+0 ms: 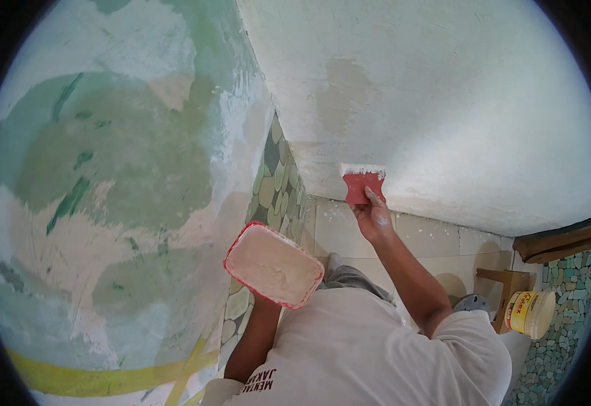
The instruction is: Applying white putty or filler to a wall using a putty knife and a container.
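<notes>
Probably, in the head view, the red scraper is calling for light, even pressure against the white wall (contact is unclear). The right hand is pinching its lower end, arm reaching forward; the left hand, mostly hidden, is supporting a paste-filled tub from beneath, its finger closure impossible to tell.

Scraper red, white-smeared edge. Tub red-rimmed, filler creamy off-white. Left wall blotchy green, white, beige; yellow stripe. Right wall whitish, greyish-beige patch. Shirt white, dark-red print.
</notes>
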Action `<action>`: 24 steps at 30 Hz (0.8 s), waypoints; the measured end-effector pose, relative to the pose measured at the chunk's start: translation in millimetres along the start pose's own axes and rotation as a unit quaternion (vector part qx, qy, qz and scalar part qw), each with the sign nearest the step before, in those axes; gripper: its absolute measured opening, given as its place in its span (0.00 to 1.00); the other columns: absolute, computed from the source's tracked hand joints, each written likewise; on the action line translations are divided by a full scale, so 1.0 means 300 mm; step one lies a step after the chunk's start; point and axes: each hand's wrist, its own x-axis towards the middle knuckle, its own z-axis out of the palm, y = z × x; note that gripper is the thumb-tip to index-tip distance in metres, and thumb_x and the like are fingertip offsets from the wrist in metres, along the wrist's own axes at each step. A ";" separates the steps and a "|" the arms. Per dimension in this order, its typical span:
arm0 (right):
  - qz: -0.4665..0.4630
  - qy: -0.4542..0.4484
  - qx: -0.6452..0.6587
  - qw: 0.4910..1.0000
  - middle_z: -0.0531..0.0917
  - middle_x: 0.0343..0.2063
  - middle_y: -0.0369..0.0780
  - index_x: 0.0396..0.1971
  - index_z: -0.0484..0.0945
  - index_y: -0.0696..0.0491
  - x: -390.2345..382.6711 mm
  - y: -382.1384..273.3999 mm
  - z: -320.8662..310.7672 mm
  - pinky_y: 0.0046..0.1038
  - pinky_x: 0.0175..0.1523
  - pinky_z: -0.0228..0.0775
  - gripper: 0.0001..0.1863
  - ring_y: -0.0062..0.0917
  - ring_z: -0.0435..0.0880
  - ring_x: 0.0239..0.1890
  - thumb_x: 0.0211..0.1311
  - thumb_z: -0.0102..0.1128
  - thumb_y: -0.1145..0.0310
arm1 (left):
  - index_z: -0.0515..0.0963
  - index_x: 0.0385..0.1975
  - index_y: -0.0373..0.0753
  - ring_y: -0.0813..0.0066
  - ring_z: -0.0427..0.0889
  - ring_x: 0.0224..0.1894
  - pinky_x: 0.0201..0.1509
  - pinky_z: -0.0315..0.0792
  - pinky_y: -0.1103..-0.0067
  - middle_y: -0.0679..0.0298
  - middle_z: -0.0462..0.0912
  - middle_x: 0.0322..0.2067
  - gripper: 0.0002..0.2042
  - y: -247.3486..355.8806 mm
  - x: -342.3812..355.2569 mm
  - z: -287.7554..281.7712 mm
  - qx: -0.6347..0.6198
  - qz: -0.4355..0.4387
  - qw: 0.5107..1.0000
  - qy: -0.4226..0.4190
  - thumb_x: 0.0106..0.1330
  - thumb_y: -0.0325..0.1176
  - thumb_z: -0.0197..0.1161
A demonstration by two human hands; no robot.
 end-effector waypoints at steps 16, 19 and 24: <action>-0.024 0.202 0.186 0.961 0.77 0.41 0.41 0.49 0.67 0.51 0.939 0.119 -0.117 0.40 0.47 0.73 0.14 0.34 0.77 0.45 0.64 0.46 0.70 | 0.62 0.58 0.47 0.57 0.75 0.51 0.61 0.59 0.48 0.59 0.72 0.52 0.23 0.006 0.094 0.233 0.033 -0.057 0.997 0.044 0.68 0.50 0.44; -0.055 0.118 0.156 0.979 0.78 0.41 0.41 0.49 0.68 0.51 0.770 0.193 -0.088 0.39 0.48 0.72 0.14 0.33 0.77 0.44 0.65 0.47 0.69 | 0.62 0.59 0.47 0.56 0.74 0.51 0.61 0.58 0.48 0.59 0.72 0.53 0.23 -0.046 0.185 0.040 -0.214 -0.027 0.931 -0.295 0.68 0.50 0.44; 0.024 0.177 0.102 0.979 0.76 0.46 0.40 0.50 0.68 0.49 0.681 0.307 -0.223 0.38 0.48 0.73 0.15 0.33 0.77 0.45 0.64 0.49 0.68 | 0.62 0.59 0.42 0.57 0.70 0.56 0.65 0.56 0.51 0.58 0.69 0.55 0.25 0.064 0.138 0.235 -0.049 -0.093 0.994 0.035 0.67 0.51 0.46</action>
